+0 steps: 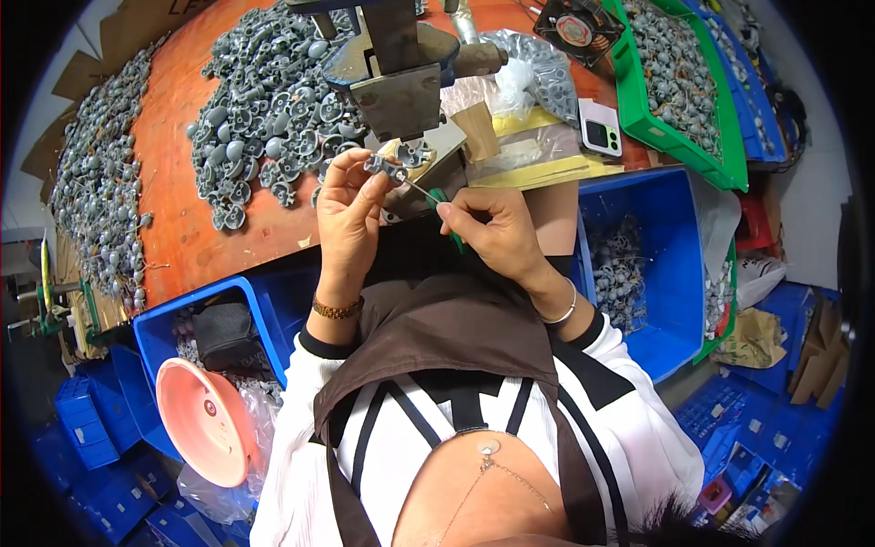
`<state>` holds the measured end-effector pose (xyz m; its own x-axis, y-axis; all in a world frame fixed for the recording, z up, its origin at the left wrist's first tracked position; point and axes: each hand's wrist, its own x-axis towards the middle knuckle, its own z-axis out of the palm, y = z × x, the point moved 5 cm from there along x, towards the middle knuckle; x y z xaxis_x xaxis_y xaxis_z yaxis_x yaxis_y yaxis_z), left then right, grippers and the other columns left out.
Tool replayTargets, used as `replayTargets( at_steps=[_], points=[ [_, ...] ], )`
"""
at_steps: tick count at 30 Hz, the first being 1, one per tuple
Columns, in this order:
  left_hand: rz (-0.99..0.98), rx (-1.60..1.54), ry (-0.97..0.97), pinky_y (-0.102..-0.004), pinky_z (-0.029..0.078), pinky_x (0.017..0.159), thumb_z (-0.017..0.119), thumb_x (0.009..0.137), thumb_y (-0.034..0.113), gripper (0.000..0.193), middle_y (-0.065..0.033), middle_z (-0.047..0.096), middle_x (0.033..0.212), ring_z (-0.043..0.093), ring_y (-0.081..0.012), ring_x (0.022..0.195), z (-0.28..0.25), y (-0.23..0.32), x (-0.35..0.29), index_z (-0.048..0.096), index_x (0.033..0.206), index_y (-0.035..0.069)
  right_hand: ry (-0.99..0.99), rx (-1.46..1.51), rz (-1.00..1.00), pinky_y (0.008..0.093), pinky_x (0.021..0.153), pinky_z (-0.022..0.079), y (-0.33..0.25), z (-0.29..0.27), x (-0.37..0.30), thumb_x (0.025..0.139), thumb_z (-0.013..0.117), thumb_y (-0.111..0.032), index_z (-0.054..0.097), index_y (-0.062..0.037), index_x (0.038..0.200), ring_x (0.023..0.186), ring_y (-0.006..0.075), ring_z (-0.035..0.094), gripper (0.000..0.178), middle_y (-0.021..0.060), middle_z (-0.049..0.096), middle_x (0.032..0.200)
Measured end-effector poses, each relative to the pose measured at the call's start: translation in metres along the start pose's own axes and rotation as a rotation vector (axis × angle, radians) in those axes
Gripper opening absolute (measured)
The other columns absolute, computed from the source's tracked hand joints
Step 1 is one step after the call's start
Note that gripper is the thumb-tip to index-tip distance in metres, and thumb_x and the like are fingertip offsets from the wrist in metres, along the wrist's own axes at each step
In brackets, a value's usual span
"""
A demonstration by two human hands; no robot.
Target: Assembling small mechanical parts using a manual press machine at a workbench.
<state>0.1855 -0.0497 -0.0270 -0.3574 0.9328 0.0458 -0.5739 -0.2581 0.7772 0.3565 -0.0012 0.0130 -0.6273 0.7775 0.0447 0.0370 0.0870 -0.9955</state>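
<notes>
Bright light washes across an orange table (171,182) as shadow pools below its front edge, white sleeves (638,433) nearly bleach out, and fisheye distortion bends the darkened margins

Before the press (396,100), a plastic housing (386,167) is in the left hand (354,208), a screwdriver (421,190) in the right hand (494,230). On the surface (173,196), a heap of housings (283,100) lies left of the press; to its right lie a smartphone (599,128) and, behind that, a cooling fan (576,29). Below the near edge stand a left bin (193,299) and a right bin (670,260).
</notes>
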Motion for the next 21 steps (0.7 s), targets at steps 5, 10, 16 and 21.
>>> replayTargets(
  at_steps=[5,10,16,21],
  points=[
    [0.119,0.173,-0.080,-0.0304,0.049,0.090,0.061,0.088,0.000,0.031,-0.0105,0.062,0.111,0.060,-0.0179,0.102,0.006,0.005,-0.002,0.052,0.117,0.005,-0.019,-0.034,0.028,0.0208,0.050,0.035,0.001,0.002,0.004,0.090,0.062,-0.017,0.064,-0.0003,0.069,0.054,0.0032,0.047,0.026,-0.0021,0.054,0.057],
    [-0.042,0.023,0.004,-0.0255,0.048,0.086,0.063,0.086,-0.004,0.043,-0.0062,0.062,0.104,0.060,-0.0128,0.096,0.028,-0.002,-0.009,0.050,0.127,0.001,-0.026,-0.025,-0.031,0.0206,0.052,0.037,0.004,0.006,0.008,0.092,0.061,-0.020,0.065,0.0000,0.072,0.057,0.0043,0.050,0.028,-0.0004,0.059,0.062],
    [0.147,0.412,-0.204,-0.0316,0.047,0.092,0.065,0.085,-0.001,0.031,-0.0139,0.064,0.115,0.059,-0.0192,0.108,0.032,0.012,-0.018,0.061,0.116,-0.002,-0.034,-0.076,0.004,0.0198,0.053,0.039,0.014,-0.002,0.010,0.095,0.058,-0.025,0.067,-0.0009,0.077,0.058,0.0044,0.051,0.031,0.0009,0.062,0.068],
    [0.611,0.971,-0.349,-0.0373,0.047,0.091,0.067,0.076,-0.006,0.029,-0.0142,0.065,0.108,0.061,-0.0293,0.106,0.060,0.028,-0.024,0.068,0.104,0.002,-0.217,0.678,0.406,0.0163,0.043,0.037,0.021,0.009,0.003,0.097,0.054,-0.033,0.062,-0.0060,0.098,0.054,0.0056,0.054,0.028,0.0038,0.064,0.072]
  ],
)
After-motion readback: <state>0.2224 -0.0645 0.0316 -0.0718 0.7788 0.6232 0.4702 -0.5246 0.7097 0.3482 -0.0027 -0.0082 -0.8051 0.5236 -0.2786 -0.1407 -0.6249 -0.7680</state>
